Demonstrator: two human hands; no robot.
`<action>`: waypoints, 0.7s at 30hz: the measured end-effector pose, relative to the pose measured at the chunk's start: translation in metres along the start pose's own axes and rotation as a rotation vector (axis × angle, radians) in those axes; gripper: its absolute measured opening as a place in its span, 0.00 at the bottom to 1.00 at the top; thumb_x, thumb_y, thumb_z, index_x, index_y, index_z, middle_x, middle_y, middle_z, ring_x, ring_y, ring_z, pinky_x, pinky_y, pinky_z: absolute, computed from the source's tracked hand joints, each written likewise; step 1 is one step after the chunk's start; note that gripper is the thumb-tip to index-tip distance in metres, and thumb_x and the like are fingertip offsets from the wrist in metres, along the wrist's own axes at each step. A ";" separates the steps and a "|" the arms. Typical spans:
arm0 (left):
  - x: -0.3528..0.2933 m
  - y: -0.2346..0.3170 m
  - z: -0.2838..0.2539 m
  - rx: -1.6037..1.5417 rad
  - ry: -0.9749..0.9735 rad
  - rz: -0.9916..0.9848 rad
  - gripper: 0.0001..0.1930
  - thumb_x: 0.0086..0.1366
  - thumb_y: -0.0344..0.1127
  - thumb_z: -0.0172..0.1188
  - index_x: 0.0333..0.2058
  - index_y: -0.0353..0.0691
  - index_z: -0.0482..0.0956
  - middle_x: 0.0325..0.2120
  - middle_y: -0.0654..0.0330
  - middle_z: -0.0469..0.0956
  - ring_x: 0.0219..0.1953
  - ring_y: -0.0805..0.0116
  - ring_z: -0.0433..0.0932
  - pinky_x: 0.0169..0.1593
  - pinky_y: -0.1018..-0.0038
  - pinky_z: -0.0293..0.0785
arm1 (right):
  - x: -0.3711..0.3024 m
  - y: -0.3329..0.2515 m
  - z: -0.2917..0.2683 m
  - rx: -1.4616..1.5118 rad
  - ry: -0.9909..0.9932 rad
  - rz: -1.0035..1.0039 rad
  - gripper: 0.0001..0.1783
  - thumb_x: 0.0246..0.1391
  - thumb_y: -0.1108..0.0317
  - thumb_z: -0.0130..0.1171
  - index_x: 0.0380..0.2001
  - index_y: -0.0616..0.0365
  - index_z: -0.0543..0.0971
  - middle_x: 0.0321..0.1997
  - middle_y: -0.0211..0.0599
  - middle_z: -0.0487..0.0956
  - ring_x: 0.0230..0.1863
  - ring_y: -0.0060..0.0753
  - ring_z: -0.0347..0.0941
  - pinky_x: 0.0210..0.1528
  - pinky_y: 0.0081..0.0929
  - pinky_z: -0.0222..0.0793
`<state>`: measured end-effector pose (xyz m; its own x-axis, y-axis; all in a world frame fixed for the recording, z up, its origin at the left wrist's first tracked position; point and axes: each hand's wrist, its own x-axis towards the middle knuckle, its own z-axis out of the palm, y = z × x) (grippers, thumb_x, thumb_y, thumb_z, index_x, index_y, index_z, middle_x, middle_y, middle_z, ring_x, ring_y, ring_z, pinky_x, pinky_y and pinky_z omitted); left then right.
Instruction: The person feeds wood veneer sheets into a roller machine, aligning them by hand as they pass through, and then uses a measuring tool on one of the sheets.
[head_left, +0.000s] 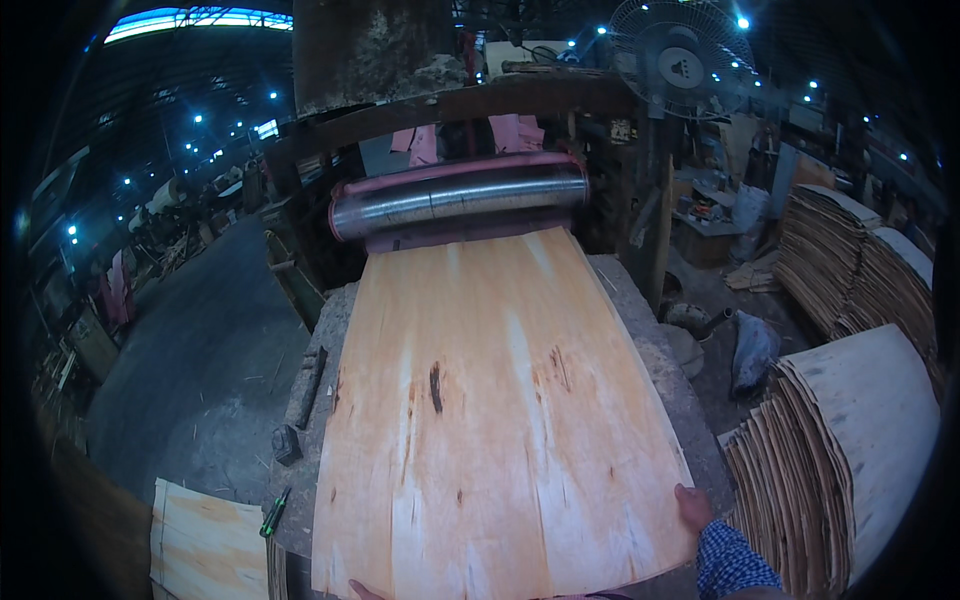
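Note:
A large, pale orange veneer sheet (480, 400) with dark knots and streaks lies on the machine's table. Its far edge reaches the shiny metal roller (460, 198), which has a pink rim behind it. My right hand (692, 508) is closed on the sheet's right edge near the front corner, below a checked blue sleeve. At the near left corner, only the thumb side of my left hand (364, 591) shows, pressed on the sheet's front edge; its other fingers are out of sight.
Veneer stacks (800, 470) stand at the right, with more sheets (210, 540) at the lower left. A green-handled cutter (275, 512) and a dark block (287, 445) lie left of the sheet. Above right is a fan (683, 67). Grey floor (200, 360) stretches along the left.

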<state>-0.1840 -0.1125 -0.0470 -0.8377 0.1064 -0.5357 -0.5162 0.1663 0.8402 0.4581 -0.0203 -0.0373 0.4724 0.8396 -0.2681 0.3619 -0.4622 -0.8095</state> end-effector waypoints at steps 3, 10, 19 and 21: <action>0.015 -0.007 -0.007 -0.040 -0.115 -0.014 0.52 0.56 0.67 0.60 0.62 0.26 0.55 0.58 0.43 0.66 0.54 0.48 0.70 0.56 0.58 0.72 | -0.006 -0.013 -0.001 -0.017 -0.009 -0.020 0.26 0.60 0.50 0.52 0.27 0.67 0.81 0.25 0.35 0.80 0.31 0.26 0.74 0.37 0.34 0.69; 0.013 -0.004 -0.008 0.034 -0.200 -0.078 0.50 0.61 0.70 0.51 0.62 0.24 0.58 0.59 0.44 0.66 0.57 0.50 0.69 0.61 0.59 0.67 | -0.015 -0.031 -0.004 -0.043 -0.009 0.029 0.27 0.60 0.49 0.51 0.30 0.69 0.81 0.28 0.41 0.82 0.33 0.30 0.76 0.39 0.34 0.69; -0.003 0.005 -0.003 0.066 -0.132 -0.075 0.50 0.61 0.70 0.50 0.60 0.22 0.61 0.57 0.45 0.68 0.55 0.50 0.70 0.59 0.60 0.69 | -0.010 -0.023 -0.004 -0.028 -0.016 0.070 0.27 0.59 0.50 0.54 0.33 0.69 0.81 0.31 0.38 0.82 0.35 0.27 0.76 0.41 0.32 0.70; -0.012 0.010 -0.002 0.029 -0.152 -0.078 0.50 0.61 0.70 0.50 0.60 0.22 0.61 0.56 0.44 0.68 0.55 0.50 0.71 0.58 0.60 0.70 | -0.010 -0.024 -0.004 -0.018 -0.017 0.073 0.26 0.59 0.50 0.54 0.34 0.69 0.81 0.32 0.38 0.82 0.36 0.27 0.76 0.41 0.32 0.70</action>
<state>-0.1798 -0.1145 -0.0323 -0.7573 0.2386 -0.6080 -0.5716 0.2083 0.7937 0.4484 -0.0187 -0.0132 0.4846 0.8079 -0.3354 0.3409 -0.5276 -0.7781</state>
